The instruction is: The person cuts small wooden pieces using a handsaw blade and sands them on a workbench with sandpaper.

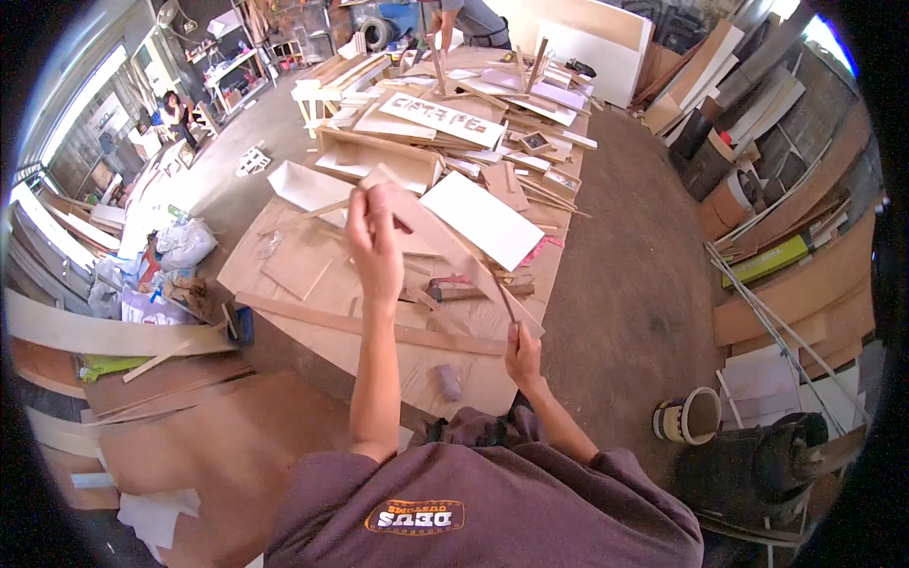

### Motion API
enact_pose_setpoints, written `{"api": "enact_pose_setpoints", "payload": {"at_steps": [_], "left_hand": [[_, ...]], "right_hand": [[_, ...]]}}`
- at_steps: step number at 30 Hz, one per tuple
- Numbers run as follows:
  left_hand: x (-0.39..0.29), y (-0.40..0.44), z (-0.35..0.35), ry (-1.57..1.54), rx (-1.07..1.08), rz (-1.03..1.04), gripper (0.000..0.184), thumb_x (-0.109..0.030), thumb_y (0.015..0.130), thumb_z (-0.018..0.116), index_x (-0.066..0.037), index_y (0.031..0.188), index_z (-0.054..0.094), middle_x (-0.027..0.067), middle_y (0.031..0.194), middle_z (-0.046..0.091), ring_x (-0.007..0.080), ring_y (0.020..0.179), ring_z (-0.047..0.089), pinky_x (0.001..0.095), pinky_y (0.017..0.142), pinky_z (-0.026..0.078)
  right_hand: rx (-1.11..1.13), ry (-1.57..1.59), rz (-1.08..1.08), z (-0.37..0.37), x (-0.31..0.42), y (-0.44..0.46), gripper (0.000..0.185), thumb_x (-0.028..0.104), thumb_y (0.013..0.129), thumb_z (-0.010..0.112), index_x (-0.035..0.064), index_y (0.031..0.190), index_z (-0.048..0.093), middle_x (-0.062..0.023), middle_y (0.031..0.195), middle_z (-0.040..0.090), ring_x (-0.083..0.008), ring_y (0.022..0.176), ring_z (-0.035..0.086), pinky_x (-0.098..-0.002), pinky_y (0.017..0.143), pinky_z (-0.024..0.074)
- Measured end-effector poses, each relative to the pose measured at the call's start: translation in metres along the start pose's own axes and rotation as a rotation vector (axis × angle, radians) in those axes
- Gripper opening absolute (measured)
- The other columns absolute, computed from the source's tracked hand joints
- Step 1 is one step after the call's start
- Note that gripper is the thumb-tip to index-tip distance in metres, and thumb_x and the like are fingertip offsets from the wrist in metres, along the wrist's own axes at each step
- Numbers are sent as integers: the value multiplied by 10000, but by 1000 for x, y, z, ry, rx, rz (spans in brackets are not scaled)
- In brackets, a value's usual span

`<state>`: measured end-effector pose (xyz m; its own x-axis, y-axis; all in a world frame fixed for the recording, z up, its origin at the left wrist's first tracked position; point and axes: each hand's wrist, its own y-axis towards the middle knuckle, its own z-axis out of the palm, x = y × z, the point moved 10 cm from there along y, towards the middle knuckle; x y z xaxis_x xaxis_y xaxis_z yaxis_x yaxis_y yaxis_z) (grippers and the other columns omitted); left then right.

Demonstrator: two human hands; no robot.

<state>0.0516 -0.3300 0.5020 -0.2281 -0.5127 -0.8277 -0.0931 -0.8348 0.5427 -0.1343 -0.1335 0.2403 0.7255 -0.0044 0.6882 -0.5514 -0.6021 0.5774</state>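
A long, narrow wooden board (445,244) is held up at a slant over the worktable (322,327). My left hand (377,237) is closed around its far upper end. Lower and to the right, my right hand (523,356) grips the near end. Under the board, a white panel (485,220) and what looks like a hammer (483,292) lie on the tabletop. Another wooden strip (379,328) stretches across the table's near part. Close to the front edge is a small greyish roll-like object (448,382).
Stacked boards, including a lettered panel (442,118), cover the table's far half. A person (473,21) bends at the far end. A bucket (688,417) stands on the floor at right, and plastic bags (185,243) lie at left. Wood sheets lean along the right wall.
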Motion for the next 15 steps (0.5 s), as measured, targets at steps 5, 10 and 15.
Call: {"api": "enact_pose_setpoints", "payload": {"at_steps": [5,10,15], "left_hand": [[30,-12,12,-16,71,-58,348,-337,1044,467,-69,824,494,-41,720,417,53,661,368,223,577,327],[49,-22,14,-59,112,-159,338,-312,1035,505,-70,800,527,-69,675,392,34,604,330,215,526,287],[26,-37,36,-100,210,-174,313,-290,1028,526,-66,813,563,-78,666,443,8,583,359,200,493,276]], "right_hand": [[-34,228,115,-21,73,85,249,193,1031,474,-3,881,507,-83,611,431,-144,521,415,-313,480,334],[33,441,179,-24,109,119,216,210,1020,526,12,941,558,53,646,436,-45,551,354,-250,479,280],[210,717,414,-11,132,136,229,219,987,598,5,1066,613,31,772,540,-31,631,453,-221,550,352]]}}
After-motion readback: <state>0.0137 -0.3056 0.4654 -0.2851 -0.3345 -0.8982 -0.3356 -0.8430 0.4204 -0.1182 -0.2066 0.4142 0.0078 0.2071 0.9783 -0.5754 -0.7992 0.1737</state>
